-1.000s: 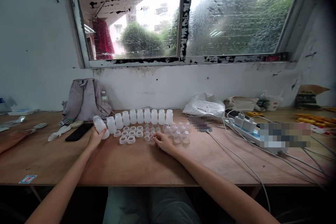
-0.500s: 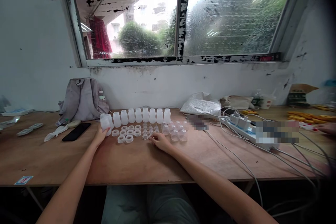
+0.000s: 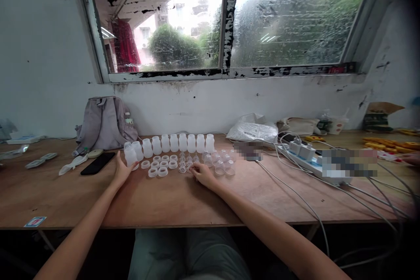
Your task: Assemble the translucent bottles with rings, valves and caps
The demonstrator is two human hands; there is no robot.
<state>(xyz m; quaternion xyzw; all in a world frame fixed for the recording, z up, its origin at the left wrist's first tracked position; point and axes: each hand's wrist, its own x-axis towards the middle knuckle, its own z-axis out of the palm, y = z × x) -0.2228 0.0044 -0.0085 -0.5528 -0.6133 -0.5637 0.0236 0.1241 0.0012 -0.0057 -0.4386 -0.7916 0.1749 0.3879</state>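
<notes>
A row of several small translucent white bottles [image 3: 179, 142] stands on the wooden table [image 3: 183, 203]. In front of it lie several white rings [image 3: 158, 167] and small clear valve pieces [image 3: 185, 161] and clear cups [image 3: 221, 162]. My left hand [image 3: 122, 169] is wrapped round the leftmost bottle [image 3: 130, 155], which stands upright at the row's left end. My right hand [image 3: 202, 174] rests on the table with its fingertips pinched at a clear valve piece.
A grey backpack [image 3: 105, 123] leans on the wall at the left, with a black phone [image 3: 97, 163] beside it. A plastic bag [image 3: 253, 131], a power strip [image 3: 306, 155] and trailing cables [image 3: 305, 203] lie on the right. Yellow items [image 3: 395, 143] sit far right.
My left hand has brought the bottle from a tilted hold down to stand upright at the row's left end. My right hand stays at the clear pieces. The view shifted slightly.
</notes>
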